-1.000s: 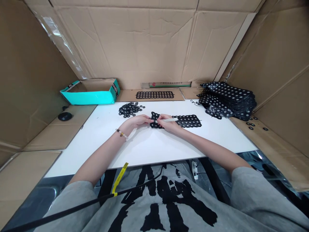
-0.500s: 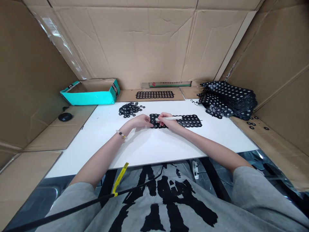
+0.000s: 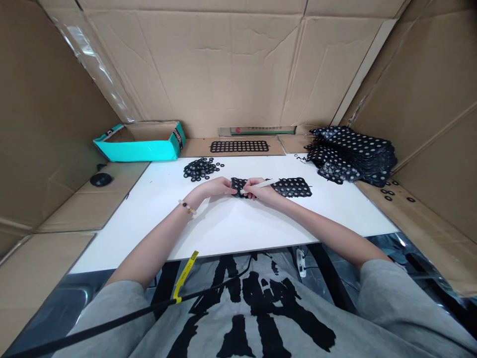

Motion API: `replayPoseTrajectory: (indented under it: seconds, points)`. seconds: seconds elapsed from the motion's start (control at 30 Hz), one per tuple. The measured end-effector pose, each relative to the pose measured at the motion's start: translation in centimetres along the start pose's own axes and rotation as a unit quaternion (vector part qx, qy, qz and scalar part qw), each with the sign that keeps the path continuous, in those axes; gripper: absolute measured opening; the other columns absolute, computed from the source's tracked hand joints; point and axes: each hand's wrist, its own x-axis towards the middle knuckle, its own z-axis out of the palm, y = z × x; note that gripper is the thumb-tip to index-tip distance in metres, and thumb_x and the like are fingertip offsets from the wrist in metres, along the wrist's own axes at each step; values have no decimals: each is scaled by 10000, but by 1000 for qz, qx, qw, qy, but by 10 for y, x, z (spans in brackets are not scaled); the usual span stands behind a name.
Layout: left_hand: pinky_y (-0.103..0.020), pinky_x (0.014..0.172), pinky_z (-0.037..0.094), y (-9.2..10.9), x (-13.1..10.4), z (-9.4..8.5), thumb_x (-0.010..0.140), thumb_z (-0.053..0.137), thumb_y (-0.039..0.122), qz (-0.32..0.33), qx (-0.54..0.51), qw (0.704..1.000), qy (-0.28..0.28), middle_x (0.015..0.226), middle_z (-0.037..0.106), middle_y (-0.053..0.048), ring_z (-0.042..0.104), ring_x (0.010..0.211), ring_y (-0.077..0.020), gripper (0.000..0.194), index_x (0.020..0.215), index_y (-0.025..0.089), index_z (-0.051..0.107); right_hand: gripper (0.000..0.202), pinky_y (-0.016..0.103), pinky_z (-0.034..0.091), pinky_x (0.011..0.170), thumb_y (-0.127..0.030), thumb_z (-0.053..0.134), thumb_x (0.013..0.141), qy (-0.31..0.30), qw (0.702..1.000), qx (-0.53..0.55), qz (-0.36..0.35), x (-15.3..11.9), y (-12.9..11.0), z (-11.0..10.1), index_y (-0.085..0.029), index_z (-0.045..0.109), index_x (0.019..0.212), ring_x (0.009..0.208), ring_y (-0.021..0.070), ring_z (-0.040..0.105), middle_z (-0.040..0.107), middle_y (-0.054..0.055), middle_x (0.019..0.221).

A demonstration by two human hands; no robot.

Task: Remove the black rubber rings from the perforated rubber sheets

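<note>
A black sheet dotted with rows of round grey spots (image 3: pixel 292 187) lies flat on the white table. My left hand (image 3: pixel 220 186) pinches its left end, fingers closed at the edge. My right hand (image 3: pixel 258 188) is closed round a white pen-like stick (image 3: pixel 269 183), whose tip touches the left part of the sheet. Part of the sheet's middle is hidden under my right hand. Beyond my left hand sits a heap of small black rings (image 3: pixel 199 169).
A turquoise open box (image 3: pixel 137 150) stands at the back left. Stacked dotted sheets (image 3: pixel 357 149) fill the back right. One black grid sheet (image 3: pixel 239 146) lies on cardboard behind the table. Loose rings (image 3: pixel 388 191) are at the right, a black round lid-like thing (image 3: pixel 101 180) at the left.
My right hand has shifted slightly toward me, and the stick's tip has moved a little nearer on the sheet, the stick now tilting more. My left hand has stayed in place.
</note>
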Motion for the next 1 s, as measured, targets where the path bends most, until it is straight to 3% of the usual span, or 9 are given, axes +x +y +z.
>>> replayPoseTrajectory:
  seconds: [0.3,0.7,0.8,0.9,1.0]
  points:
    - [-283,526,248,6,-3,0,530,813,437,-37,-83,996,-17,529,490,6,389,513,-124,375,526,172,548,159,225,349,534,-275,545,766,55,983,-164,-64,-10,-9,5,-180,596,649,575,121,512,598,-10,591]
    - [-275,536,236,2,0,-4,515,807,483,-35,-79,995,-54,525,456,24,358,525,-115,410,550,173,542,167,255,356,604,-287,535,798,104,957,-254,-95,-10,-6,16,-196,575,665,654,141,540,633,-1,672]
    - [-272,547,259,2,-1,-5,548,779,500,-22,-68,996,-59,551,490,15,387,546,-123,392,577,167,574,149,244,369,581,-281,564,769,77,974,-199,-79,-6,-6,11,-188,578,654,635,133,541,635,6,665]
    - [-264,552,276,-1,0,-6,597,742,492,5,-25,999,-40,564,509,18,402,555,-123,355,609,163,607,151,230,381,500,-302,597,735,20,999,-31,7,1,-5,-4,-181,563,653,534,118,525,630,12,625]
    - [-253,565,307,-5,3,-5,620,718,447,47,11,999,-14,599,551,19,440,573,-127,299,684,162,652,162,204,363,436,-278,613,703,78,989,109,62,7,-4,-19,-182,514,616,468,95,502,609,6,576]
